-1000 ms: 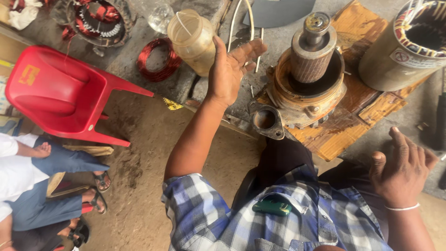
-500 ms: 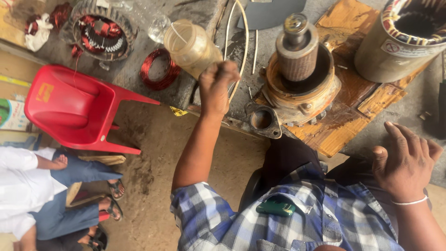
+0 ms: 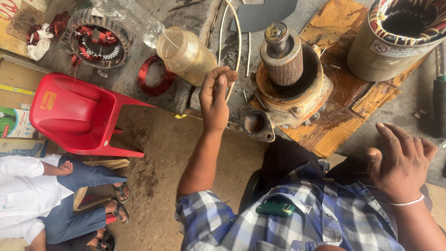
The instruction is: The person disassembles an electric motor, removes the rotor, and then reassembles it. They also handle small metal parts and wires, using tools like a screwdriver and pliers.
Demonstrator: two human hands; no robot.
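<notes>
A red plastic chair (image 3: 69, 114) stands near a copper wire coil (image 3: 154, 74) and a stator (image 3: 399, 35).

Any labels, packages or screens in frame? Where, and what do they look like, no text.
Sticker on the grey motor housing, top right: white strip with a red round symbol.
Label on the red plastic chair, left: small orange rectangle.
Printed cardboard box, far left edge: green and white.
No screens.
</notes>
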